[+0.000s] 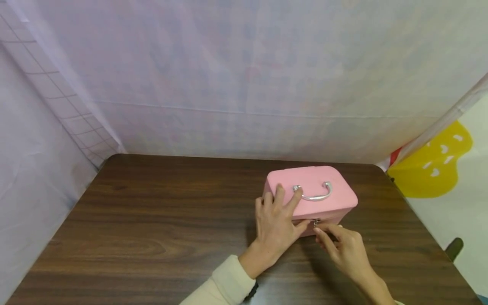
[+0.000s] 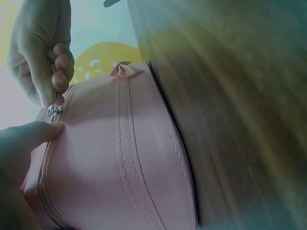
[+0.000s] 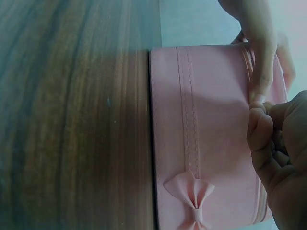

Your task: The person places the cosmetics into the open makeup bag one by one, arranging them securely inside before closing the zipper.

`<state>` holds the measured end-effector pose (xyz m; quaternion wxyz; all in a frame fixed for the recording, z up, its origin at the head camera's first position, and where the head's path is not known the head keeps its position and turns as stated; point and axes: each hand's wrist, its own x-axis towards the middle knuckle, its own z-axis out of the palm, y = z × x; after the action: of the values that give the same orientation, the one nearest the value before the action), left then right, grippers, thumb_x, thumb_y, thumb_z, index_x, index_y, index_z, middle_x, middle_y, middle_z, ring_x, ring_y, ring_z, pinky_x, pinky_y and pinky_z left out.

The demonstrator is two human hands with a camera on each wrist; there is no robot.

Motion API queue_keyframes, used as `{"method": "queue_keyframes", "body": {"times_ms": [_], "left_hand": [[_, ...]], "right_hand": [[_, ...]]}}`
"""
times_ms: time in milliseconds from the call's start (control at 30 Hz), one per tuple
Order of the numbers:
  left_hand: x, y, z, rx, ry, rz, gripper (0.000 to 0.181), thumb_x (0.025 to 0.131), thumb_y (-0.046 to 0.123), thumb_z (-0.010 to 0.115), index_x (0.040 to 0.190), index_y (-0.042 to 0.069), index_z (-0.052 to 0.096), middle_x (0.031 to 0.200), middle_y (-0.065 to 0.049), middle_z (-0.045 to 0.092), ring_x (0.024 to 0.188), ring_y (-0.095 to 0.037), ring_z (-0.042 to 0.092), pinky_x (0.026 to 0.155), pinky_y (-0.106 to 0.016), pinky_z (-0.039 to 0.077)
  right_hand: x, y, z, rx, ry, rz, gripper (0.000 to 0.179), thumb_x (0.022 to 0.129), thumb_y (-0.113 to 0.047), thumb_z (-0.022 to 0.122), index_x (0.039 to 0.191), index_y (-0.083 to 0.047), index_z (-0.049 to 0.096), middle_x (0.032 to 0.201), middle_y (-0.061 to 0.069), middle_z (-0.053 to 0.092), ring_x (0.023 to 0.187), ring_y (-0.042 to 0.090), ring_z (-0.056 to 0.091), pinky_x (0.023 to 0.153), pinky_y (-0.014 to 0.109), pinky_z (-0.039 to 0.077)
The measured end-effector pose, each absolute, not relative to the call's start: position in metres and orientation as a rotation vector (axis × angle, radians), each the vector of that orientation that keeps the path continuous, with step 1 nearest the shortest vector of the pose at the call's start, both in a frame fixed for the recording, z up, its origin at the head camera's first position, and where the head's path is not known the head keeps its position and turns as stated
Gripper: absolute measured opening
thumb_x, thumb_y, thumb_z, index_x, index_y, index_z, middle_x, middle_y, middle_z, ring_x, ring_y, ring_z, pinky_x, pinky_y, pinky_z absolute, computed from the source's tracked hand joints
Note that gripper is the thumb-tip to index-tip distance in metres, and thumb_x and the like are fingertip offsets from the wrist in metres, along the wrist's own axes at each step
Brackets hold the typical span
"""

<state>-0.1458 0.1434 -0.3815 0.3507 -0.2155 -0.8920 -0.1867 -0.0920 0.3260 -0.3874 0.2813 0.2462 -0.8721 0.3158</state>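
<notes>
A pink zip-up case (image 1: 316, 173) with a silver handle (image 1: 318, 198) on its lid stands on the table's right half. My left hand (image 1: 276, 222) rests spread on the lid's near left corner, its thumb pressing the front beside the zipper. My right hand (image 1: 345, 250) pinches the metal zipper pull (image 2: 54, 111) between thumb and curled forefinger at the case's front. The left thumb tip lies right beside the pull in the left wrist view. A pink bow (image 3: 194, 196) and two stitched lines decorate the case's front.
The dark wood table (image 1: 152, 220) runs to a pale curtain (image 1: 244, 84) at the back. A yellow shape with white marks (image 1: 431, 169) shows beyond its right edge, with a dark green rounded object (image 1: 454, 249) nearer.
</notes>
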Motion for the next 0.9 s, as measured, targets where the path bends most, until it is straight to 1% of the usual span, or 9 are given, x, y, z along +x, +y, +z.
{"method": "queue_keyframes", "body": {"times_ms": [33,267,367,467,633,733,800,867,900], "left_hand": [[-0.145,0.144,-0.382,-0.558,-2.311,-0.482,0.08,0.061,0.068,0.075,0.13,0.031,0.058,0.121,-0.012,0.054,0.079,-0.022,0.05,0.066,-0.035,0.037],[-0.145,0.143,-0.382,-0.544,-2.309,-0.454,0.081,0.061,0.07,0.073,0.131,0.031,0.057,0.12,-0.011,0.054,0.079,-0.022,0.049,0.066,-0.035,0.037],[-0.146,0.143,-0.382,-0.538,-2.305,-0.432,0.081,0.061,0.07,0.073,0.131,0.032,0.057,0.119,-0.011,0.055,0.078,-0.022,0.049,0.065,-0.035,0.037],[-0.146,0.143,-0.382,-0.538,-2.296,-0.42,0.081,0.061,0.071,0.072,0.13,0.031,0.058,0.118,-0.012,0.055,0.078,-0.022,0.05,0.065,-0.034,0.037],[-0.147,0.141,-0.381,-0.58,-2.288,-0.394,0.082,0.062,0.072,0.071,0.132,0.03,0.057,0.117,-0.012,0.054,0.077,-0.021,0.05,0.065,-0.033,0.037],[-0.15,0.134,-0.379,-0.671,-2.309,-0.342,0.088,0.064,0.073,0.069,0.136,0.027,0.051,0.116,-0.013,0.05,0.077,-0.021,0.049,0.064,-0.031,0.036],[-0.152,0.126,-0.375,-0.76,-2.34,-0.294,0.094,0.063,0.073,0.07,0.14,0.026,0.045,0.115,-0.013,0.046,0.077,-0.02,0.047,0.063,-0.03,0.036],[-0.154,0.116,-0.37,-0.858,-2.384,-0.25,0.099,0.062,0.068,0.074,0.145,0.028,0.038,0.121,-0.013,0.041,0.083,-0.022,0.047,0.064,-0.03,0.036],[-0.155,0.111,-0.367,-0.903,-2.407,-0.228,0.102,0.061,0.065,0.076,0.147,0.029,0.034,0.126,-0.014,0.039,0.089,-0.024,0.047,0.067,-0.031,0.038]], "right_hand": [[-0.092,0.326,-0.387,0.661,-2.338,0.85,0.019,0.073,0.015,0.07,0.082,-0.002,0.068,0.065,-0.003,0.063,0.052,0.0,0.057,0.048,0.013,0.047],[-0.093,0.323,-0.385,0.695,-2.316,0.831,0.005,0.083,0.003,0.069,0.082,-0.003,0.068,0.065,-0.005,0.063,0.052,0.0,0.056,0.047,0.014,0.047],[-0.093,0.322,-0.385,0.696,-2.325,0.826,0.003,0.085,-0.001,0.068,0.083,-0.003,0.068,0.066,-0.006,0.063,0.053,0.0,0.056,0.047,0.013,0.047],[-0.094,0.32,-0.385,0.703,-2.332,0.815,0.004,0.087,-0.004,0.068,0.083,-0.003,0.068,0.066,-0.007,0.063,0.053,0.001,0.057,0.048,0.013,0.047],[-0.094,0.323,-0.384,0.721,-2.34,0.797,0.004,0.085,-0.002,0.068,0.083,-0.005,0.068,0.067,-0.006,0.063,0.053,0.003,0.057,0.048,0.013,0.047],[-0.095,0.327,-0.384,0.734,-2.358,0.789,0.004,0.087,-0.005,0.068,0.083,-0.005,0.067,0.066,-0.007,0.062,0.054,0.002,0.057,0.048,0.013,0.046],[-0.095,0.329,-0.384,0.748,-2.364,0.786,0.004,0.087,-0.005,0.068,0.083,-0.005,0.067,0.066,-0.007,0.062,0.054,0.002,0.057,0.048,0.013,0.046],[-0.096,0.331,-0.385,0.756,-2.371,0.782,0.004,0.086,-0.004,0.069,0.083,-0.005,0.067,0.066,-0.007,0.062,0.054,0.001,0.057,0.047,0.012,0.045],[-0.096,0.331,-0.385,0.762,-2.373,0.786,0.004,0.086,-0.004,0.069,0.083,-0.005,0.067,0.067,-0.007,0.062,0.054,0.001,0.057,0.047,0.012,0.045]]}}
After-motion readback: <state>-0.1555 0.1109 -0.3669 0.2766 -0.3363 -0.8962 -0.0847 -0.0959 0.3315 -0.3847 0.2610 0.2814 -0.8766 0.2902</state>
